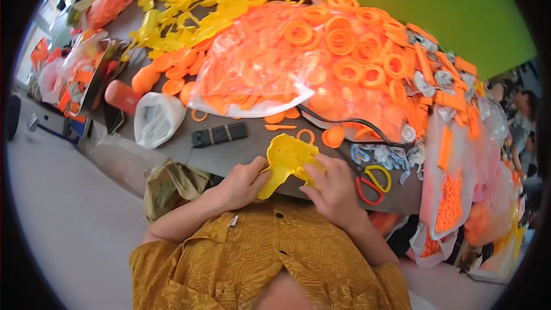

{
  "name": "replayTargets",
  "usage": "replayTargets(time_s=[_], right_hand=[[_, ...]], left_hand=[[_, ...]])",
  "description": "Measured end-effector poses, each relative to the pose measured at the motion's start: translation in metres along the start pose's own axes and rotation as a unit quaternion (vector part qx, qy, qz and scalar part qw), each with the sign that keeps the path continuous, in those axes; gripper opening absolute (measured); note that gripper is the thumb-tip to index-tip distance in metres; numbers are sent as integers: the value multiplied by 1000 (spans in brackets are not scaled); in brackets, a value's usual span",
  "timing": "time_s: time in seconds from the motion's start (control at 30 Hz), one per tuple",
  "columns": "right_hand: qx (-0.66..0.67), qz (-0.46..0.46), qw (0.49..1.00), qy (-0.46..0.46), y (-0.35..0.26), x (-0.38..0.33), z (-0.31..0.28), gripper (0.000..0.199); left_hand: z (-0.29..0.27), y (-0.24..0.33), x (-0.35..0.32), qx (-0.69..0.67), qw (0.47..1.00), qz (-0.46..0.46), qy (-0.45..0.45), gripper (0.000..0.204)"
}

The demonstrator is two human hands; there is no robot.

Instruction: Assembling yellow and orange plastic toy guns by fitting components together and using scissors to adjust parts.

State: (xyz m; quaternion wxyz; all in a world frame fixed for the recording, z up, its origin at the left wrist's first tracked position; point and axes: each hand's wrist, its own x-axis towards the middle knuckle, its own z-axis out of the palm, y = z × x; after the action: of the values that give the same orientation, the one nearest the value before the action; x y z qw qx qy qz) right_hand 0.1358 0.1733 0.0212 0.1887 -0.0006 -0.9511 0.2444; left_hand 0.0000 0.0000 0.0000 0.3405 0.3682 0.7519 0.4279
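Note:
A yellow moulded plastic part [285, 158], hollow and curved with a narrower lower end, is held up just over the table's near edge. My left hand [245, 181] is closed on its left side, thumb and fingers pinching the rim. On the other side my right hand [334, 186] grips the part, its fingers over the right edge and the thumb below. A pair of scissors [372, 185] with one red and one yellow handle lies to the right of my right hand. Beyond the part, an orange ring [306, 136] and a small orange cup [333, 136] rest on the table.
A black block wrapped with bands [218, 135] and a white bag [159, 119] lie on the left. Clear bags of orange parts [247, 63] fill the middle, yellow parts [229, 0] heap behind. A black cable [344, 119] crosses the orange pile. A box of small orange pieces [449, 206] stands right.

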Motion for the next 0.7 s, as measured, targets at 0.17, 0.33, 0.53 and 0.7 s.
replayTargets(time_s=[0.17,0.33,0.53,0.7], right_hand=[[-37,-33,998,25,17,-5,28,30],[-31,-34,999,3,37,16,24,27],[-43,-58,997,11,34,23,-16,23],[-206,101,958,174,112,34,-109,25]], left_hand=[[6,10,8,280,958,69,-15,22],[0,20,25,298,932,177,105,26],[8,26,47,341,877,317,117,39],[15,9,46,299,900,294,120,41]])
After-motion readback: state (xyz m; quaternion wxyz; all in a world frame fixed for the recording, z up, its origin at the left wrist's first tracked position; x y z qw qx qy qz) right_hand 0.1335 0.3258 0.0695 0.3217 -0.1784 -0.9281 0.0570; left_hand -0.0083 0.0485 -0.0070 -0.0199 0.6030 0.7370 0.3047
